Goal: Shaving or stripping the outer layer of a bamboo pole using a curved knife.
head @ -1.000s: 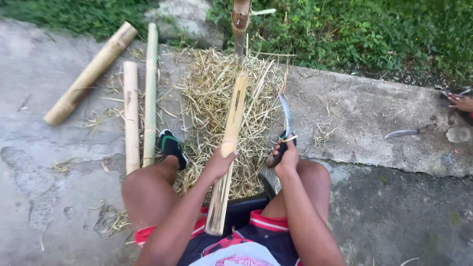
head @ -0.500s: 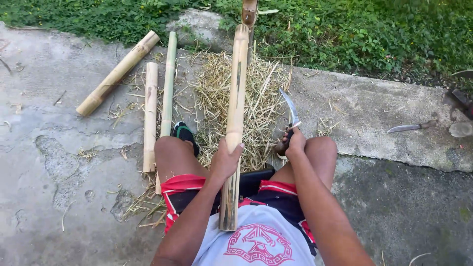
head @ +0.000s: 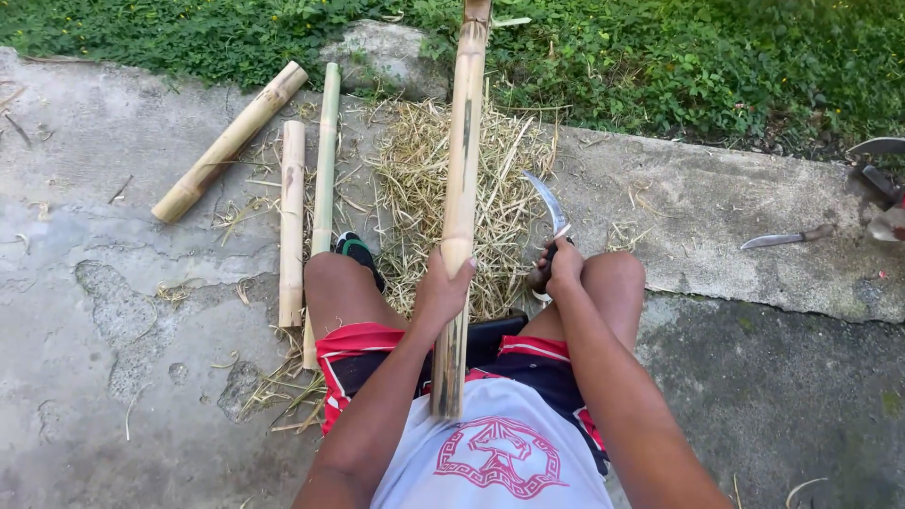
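While left fingers point(head: 443, 287) grip smooth bamboo pole point(head: 461, 188), right fingers point(head: 563, 264) clasp curved knife point(head: 547, 203).

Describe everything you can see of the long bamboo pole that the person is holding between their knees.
The long pale-yellow bamboo pole is a straight, round stalk with a dark streak down its upper length and faint node rings. It runs from the person's lap, over a pile of dry straw-like shavings, up past the picture's top edge by the grass. Its near end looks split or cut open, dark inside. The left hand grips it about midway; the right hand, holding a curved knife, stays clear of it.
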